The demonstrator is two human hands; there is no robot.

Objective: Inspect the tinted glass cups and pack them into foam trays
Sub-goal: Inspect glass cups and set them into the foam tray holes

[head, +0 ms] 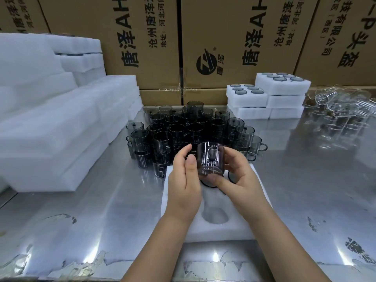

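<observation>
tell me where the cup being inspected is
Head view, centre: the tinted glass cup is held between left hand and right hand above the far end of the foam tray, just before the pile of tinted cups.

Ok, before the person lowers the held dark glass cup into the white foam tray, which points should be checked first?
1. Grip: the smoky tinted glass cup is held between the left hand and the right hand. Ok.
2. Free place: the white foam tray shows an empty round pocket at its near end. Ok.
3. Cup above that pocket: not ok; it is over the tray's far end, where dark rims of seated cups show.
4. Cracks or chips in the glass: cannot tell; reflections cover it.
5. Pockets under the hands: cannot tell; hidden.
</observation>
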